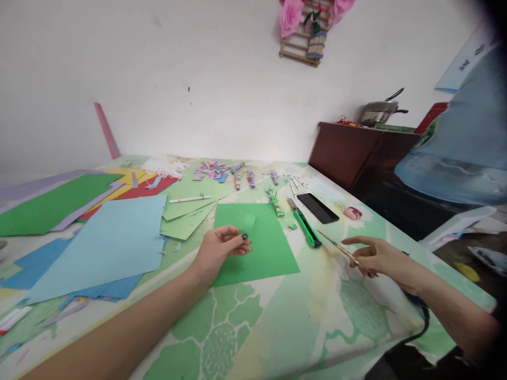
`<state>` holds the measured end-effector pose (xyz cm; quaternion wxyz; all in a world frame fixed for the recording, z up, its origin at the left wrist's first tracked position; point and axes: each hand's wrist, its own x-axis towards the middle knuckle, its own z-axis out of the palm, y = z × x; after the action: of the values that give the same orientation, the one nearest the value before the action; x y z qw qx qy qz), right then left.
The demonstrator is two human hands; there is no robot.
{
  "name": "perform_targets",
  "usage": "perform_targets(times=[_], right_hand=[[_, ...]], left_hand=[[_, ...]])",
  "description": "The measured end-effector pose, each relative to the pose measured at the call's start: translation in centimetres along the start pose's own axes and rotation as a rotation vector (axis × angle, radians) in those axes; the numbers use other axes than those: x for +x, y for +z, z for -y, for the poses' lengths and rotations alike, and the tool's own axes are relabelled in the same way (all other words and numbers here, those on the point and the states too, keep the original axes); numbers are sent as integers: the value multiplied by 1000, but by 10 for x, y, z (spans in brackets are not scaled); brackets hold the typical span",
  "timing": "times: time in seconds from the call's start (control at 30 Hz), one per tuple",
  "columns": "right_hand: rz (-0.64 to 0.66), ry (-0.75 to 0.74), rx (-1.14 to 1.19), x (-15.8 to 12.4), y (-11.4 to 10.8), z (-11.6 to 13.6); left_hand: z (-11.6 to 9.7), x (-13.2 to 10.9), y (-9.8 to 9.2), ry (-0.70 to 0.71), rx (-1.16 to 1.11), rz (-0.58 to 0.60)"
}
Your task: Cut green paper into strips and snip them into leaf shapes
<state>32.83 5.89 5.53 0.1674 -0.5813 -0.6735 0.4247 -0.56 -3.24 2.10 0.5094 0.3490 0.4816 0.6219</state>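
My left hand [224, 248] is closed in a pinch above a green sheet of paper [269, 258]. A small light-green paper piece [250, 221] sticks up from its fingertips. On the right, my right hand [376, 258] holds a pair of gold-coloured scissors [340, 247], whose blades point up and left toward a green utility knife [304, 224]. The scissors' handle is partly hidden by my fingers. Just beyond the green sheet lies a twisted green paper strip [274, 202].
Stacked coloured paper, topped by a light-blue sheet [114, 243], covers the left. Paper scraps [216, 170] and several small decorated sticks lie at the back. A black phone [318, 208] and a pink object [353, 212] lie right. A large water bottle [455, 137] stands beyond the table edge.
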Motion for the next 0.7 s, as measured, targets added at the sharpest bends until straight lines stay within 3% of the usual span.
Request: perform_targets(times=[0.1, 0.2, 0.27, 0.4, 0.53, 0.7], right_hand=[[-16, -147, 242, -3, 14, 22], [199, -301, 350, 3, 45, 51], [414, -388, 312, 12, 69, 71], [537, -418, 116, 35, 106, 99], [571, -393, 67, 49, 119, 100], [609, -368, 125, 50, 115, 83]], left_hand=[[-4, 1, -1, -12, -28, -17], [-6, 1, -1, -23, -45, -35], [-7, 1, -1, -24, -49, -40], [-11, 1, -3, -11, -42, -39], [-13, 1, -4, -8, -32, -51], [-8, 5, -6, 14, -37, -109]])
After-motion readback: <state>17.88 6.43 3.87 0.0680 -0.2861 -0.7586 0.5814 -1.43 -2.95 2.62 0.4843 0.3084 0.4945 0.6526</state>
